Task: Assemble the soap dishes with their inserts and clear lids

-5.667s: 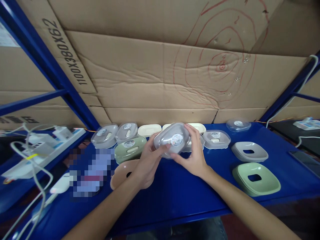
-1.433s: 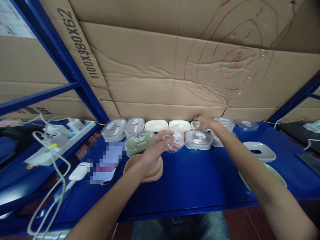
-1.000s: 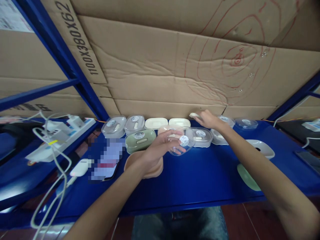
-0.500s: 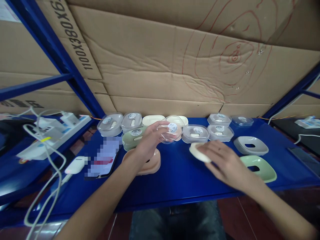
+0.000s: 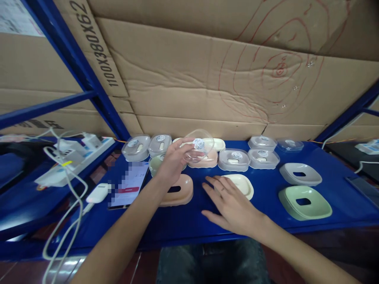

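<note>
In the middle of the head view, my left hand (image 5: pixel 174 161) grips a clear plastic lid (image 5: pixel 205 137) with a round sticker, holding it up and tilted. My right hand (image 5: pixel 232 203) has its fingers apart over a cream oval dish (image 5: pixel 248 188) that lies on the blue table; whether they touch it I cannot tell. Partly behind my left forearm sits a peach dish (image 5: pixel 187 189) with an oval slot. Behind the raised lid is another peach dish (image 5: pixel 213 159). Lidded grey soap boxes (image 5: pixel 233 159) stand beside it.
At the right lie a grey slotted dish (image 5: pixel 312 175) and a green slotted dish (image 5: pixel 321 207). More lidded boxes (image 5: pixel 136 148) line the back by the cardboard wall (image 5: pixel 177 71). A phone (image 5: pixel 134 183), a white charger (image 5: pixel 97 193) and a cabled power strip (image 5: pixel 53 173) lie left.
My right hand has moved left and let go of the cream dish, which now lies flat on the table. My left hand still holds the clear lid, raised slightly. The view has shifted a little.
</note>
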Demonstrator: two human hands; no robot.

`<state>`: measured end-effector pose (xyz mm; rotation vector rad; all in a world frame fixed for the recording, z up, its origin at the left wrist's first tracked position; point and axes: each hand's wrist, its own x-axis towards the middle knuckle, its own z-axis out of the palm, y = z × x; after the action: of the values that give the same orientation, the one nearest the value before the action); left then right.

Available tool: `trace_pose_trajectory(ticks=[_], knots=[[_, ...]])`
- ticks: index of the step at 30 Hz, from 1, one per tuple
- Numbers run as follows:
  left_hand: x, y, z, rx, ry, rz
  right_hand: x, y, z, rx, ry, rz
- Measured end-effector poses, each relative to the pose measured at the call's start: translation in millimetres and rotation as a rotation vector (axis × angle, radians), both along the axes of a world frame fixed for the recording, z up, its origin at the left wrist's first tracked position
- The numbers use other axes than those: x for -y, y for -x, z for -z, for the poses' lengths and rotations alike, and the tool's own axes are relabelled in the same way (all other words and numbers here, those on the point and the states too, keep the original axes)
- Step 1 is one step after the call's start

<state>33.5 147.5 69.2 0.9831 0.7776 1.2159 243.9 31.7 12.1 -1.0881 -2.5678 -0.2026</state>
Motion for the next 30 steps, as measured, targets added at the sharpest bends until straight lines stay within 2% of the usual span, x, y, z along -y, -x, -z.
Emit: trace_pose_trajectory(ticks=[6,8,10,13,16,19,21,24,27,30], knots=[[-2,4,-2.9,-0.002,-0.002,-0.022,-41,75,7.3,0.009,0.061,-0.058],[-2,5,-3.2,-0.012,-0.002,-0.023,-48,86,8.0,0.032,0.087,-0.059],[-2,5,-4.0,-0.029,-0.004,-0.018,-46,84,3.8,0.016,0.119,-0.055],[-2,8,-6.2,-0.046,0.001,-0.013,-29,51,-12.1,-0.099,0.189,-0.104],[-3,10,-8.2,-0.044,0.01,-0.006,-6,-6,-31.7,-0.156,0.205,-0.142],[-3,11,-8.4,-0.043,-0.002,-0.001,7,-65,-41.3,-0.092,0.155,0.007],[-3,9,-7.1,-0.059,-0.013,0.005,9,-94,-38.1,-0.043,0.169,0.07],[-3,6,-3.7,-0.082,0.0,-0.004,4,-114,-22.3,0.008,0.202,0.07],[-3,3,-0.4,-0.084,0.016,-0.003,-4,-116,-7.0,0.019,0.195,0.04],[-2,2,1.3,-0.083,0.012,0.023,-10,-112,-2.4,-0.005,0.191,0.007]])
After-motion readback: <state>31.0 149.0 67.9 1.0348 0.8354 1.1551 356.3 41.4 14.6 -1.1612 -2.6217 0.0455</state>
